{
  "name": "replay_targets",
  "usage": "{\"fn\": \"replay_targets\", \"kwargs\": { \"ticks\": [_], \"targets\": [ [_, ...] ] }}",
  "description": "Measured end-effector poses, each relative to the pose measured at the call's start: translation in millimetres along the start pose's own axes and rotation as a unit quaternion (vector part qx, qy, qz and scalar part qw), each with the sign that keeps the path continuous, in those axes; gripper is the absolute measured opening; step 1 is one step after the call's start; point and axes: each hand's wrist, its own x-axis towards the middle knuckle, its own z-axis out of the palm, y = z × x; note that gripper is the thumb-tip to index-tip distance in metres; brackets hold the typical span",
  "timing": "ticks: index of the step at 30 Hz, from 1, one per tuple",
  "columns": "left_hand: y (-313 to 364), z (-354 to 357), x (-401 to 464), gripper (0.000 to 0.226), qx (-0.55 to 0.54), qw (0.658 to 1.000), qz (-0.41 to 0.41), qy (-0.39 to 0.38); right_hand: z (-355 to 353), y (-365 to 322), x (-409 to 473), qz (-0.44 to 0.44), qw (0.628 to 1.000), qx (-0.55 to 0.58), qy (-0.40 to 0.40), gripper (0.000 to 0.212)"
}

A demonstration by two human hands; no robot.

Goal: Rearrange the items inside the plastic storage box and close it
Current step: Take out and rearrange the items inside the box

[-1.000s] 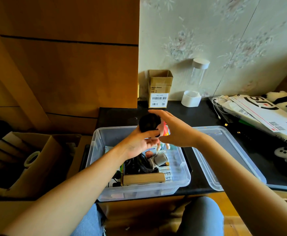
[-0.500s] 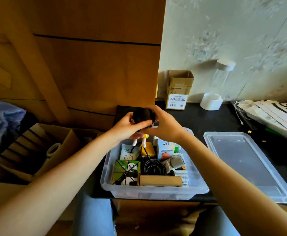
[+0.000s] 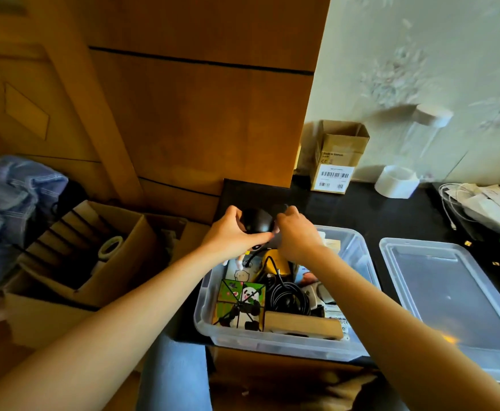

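A clear plastic storage box stands open on the black desk, packed with a green panda-print box, a coiled black cable, a yellow item and a wooden block. Above its far left corner both hands hold a round black object. My left hand grips its left side. My right hand pinches its right side. The box's clear lid lies upside up to the right of the box.
An open cardboard box and a white tape roll stand at the wall. White cables and papers lie at the far right. A cardboard carton with a tape roll sits on the floor left. A wooden cabinet rises behind.
Both hands carried the black object left and away, from over the box's middle to its far left corner. The camera view swung left.
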Motion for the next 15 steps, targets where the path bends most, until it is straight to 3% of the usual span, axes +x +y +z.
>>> {"fn": "replay_targets", "kwargs": {
  "ticks": [2,5,8,12,15],
  "targets": [
    [-4,1,-1,0.077,0.015,1.0,0.01,-0.001,4,-5,0,-0.011,0.999,-0.036,0.035,0.025],
    [-10,-1,2,0.075,0.003,1.0,0.022,-0.01,7,-2,1,-0.013,0.998,-0.054,-0.041,0.016],
    [-14,-4,6,0.072,-0.052,0.998,0.017,-0.011,20,6,4,-0.036,0.99,-0.072,-0.116,0.022],
    [-17,-6,7,0.06,-0.051,0.998,0.036,-0.003,38,-2,7,-0.098,0.983,-0.029,-0.152,0.04],
    [-20,-6,6,0.061,-0.042,0.998,0.045,-0.011,46,-6,13,-0.12,0.975,-0.021,-0.187,0.031]
  ]
}}
